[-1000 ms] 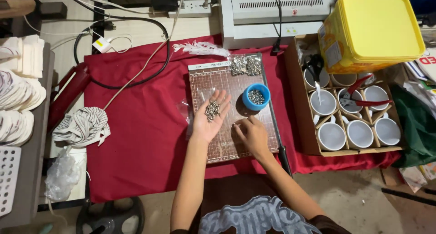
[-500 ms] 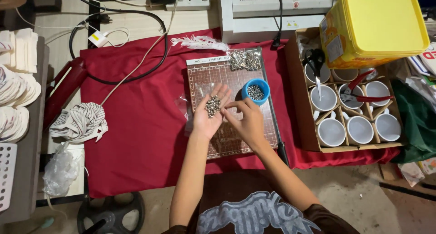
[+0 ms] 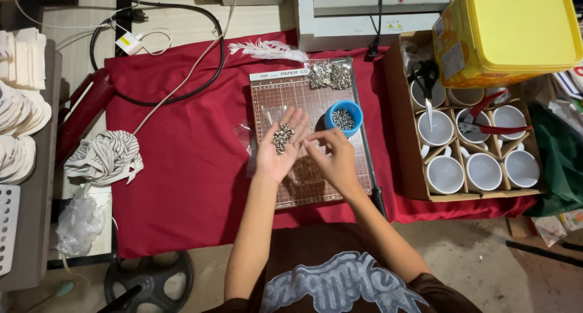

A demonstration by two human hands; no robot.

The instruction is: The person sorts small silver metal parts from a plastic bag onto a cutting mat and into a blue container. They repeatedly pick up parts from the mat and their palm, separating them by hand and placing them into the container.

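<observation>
left hand (image 3: 278, 150) lies palm-up and cupped over the brown gridded cutting mat's (image 3: 316, 185) centre, cradling a heap of small silver metal studs (image 3: 282, 137), right hand (image 3: 331, 155) just beside, fingertips pinched toward it.

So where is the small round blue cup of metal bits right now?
In the head view, the small round blue cup sits on the brown gridded cutting board, toward its upper right, just above the right hand.
</observation>
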